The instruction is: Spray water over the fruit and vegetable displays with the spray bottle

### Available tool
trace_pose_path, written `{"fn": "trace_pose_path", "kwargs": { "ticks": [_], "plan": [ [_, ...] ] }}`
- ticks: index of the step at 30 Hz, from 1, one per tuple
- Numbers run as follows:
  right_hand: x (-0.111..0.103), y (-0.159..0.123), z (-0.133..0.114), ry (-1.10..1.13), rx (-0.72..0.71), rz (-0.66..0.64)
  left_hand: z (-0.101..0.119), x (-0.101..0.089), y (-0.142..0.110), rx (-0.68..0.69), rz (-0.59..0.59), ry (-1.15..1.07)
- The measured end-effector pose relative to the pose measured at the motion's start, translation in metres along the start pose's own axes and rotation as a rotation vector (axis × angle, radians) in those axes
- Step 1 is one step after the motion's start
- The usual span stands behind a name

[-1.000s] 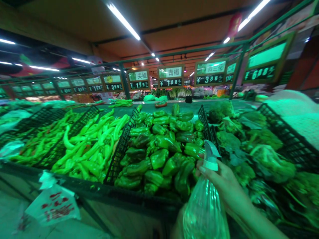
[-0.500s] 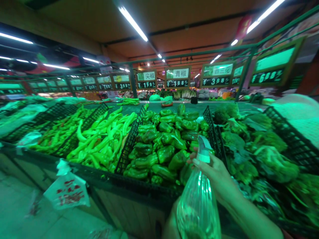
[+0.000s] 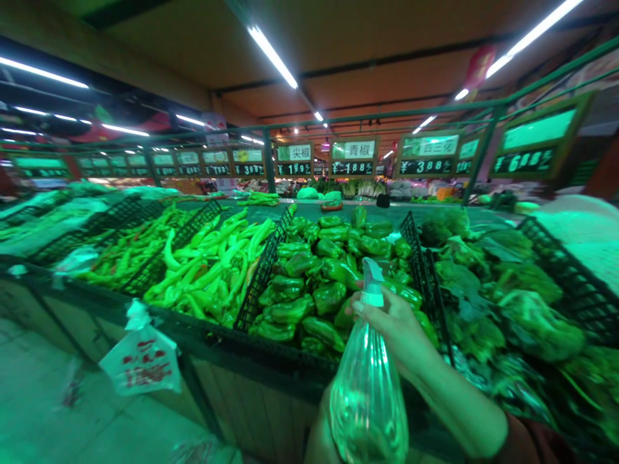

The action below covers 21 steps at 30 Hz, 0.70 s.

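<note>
A clear ribbed spray bottle (image 3: pixel 370 386) with a pale head and collar stands in front of me, slightly tilted. My right hand (image 3: pixel 387 319) is closed round its neck, with the thumb and fingers just by the collar. Low at the bottle's left side, my left hand (image 3: pixel 320 435) presses against the body; its fingers are mostly hidden behind the bottle. Just beyond the bottle lies a heap of green peppers (image 3: pixel 329 298) in a black crate (image 3: pixel 258 283).
Long pale-green peppers (image 3: pixel 213 258) fill the crate to the left; leafy greens (image 3: pixel 522 316) lie to the right. A tied plastic bag (image 3: pixel 142 361) with red print hangs on the stand's front. Price boards (image 3: pixel 355 158) line the rail behind.
My hands and the bottle have shifted a little to the left in view. The vegetables and signs have slid slightly right and down as my head turned.
</note>
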State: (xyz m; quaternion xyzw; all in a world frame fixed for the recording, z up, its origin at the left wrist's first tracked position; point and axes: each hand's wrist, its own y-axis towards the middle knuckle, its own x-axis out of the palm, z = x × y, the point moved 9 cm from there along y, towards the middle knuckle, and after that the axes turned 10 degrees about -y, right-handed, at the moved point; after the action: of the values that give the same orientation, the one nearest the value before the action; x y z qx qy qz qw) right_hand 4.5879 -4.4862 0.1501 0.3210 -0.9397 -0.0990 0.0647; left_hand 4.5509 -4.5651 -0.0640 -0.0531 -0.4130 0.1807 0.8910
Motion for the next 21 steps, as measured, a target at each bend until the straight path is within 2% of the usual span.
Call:
{"fn": "trace_pose_path", "kwargs": {
  "ticks": [7, 15, 17, 21],
  "plan": [
    [0.029, 0.004, 0.000, -0.018, -0.028, -0.096, 0.014, -0.004, -0.027, 0.095, -0.012, 0.000],
    [0.057, 0.006, 0.001, -0.016, 0.002, -0.164, 0.027, -0.012, -0.008, 0.037, -0.016, 0.115],
    [0.063, 0.006, 0.000, -0.005, 0.004, -0.178, 0.034, -0.012, -0.020, 0.059, -0.017, 0.157],
    [0.073, 0.007, 0.007, 0.032, 0.013, -0.226, 0.051, -0.007, -0.065, 0.187, 0.003, 0.243]
  ]
}}
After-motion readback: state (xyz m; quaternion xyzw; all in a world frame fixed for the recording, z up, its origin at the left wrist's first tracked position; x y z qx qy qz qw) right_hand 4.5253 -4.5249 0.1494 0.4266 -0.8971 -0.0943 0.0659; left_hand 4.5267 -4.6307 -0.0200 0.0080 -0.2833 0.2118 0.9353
